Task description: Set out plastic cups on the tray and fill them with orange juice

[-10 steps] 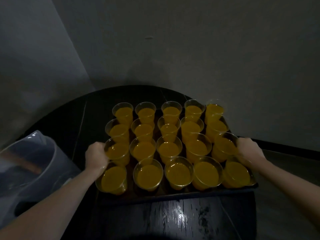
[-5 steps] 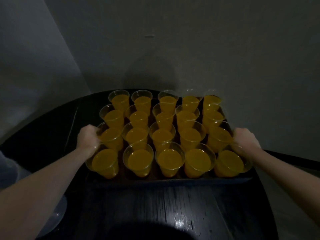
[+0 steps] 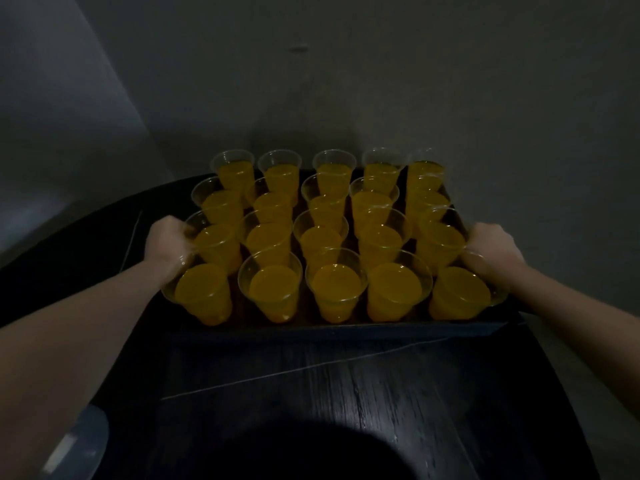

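- The tray [image 3: 332, 329] of cups [image 3: 337, 289] is seen higher above the bench [image 3: 381, 393] than a second ago.
- The tray's left edge is gripped by the left hand [image 3: 169, 242], the right edge by the right hand [image 3: 493, 249].
- Twenty cups, filled with orange juice [image 3: 275, 289], are stood in rows on it.

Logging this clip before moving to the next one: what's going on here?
A person grips a dark tray by its two sides, left hand on the left edge and right hand on the right. The tray carries twenty clear plastic cups in four rows of five, all upright and filled with orange juice. It sits over a dark wooden table; whether it is lifted or resting cannot be told. Filling looks done.
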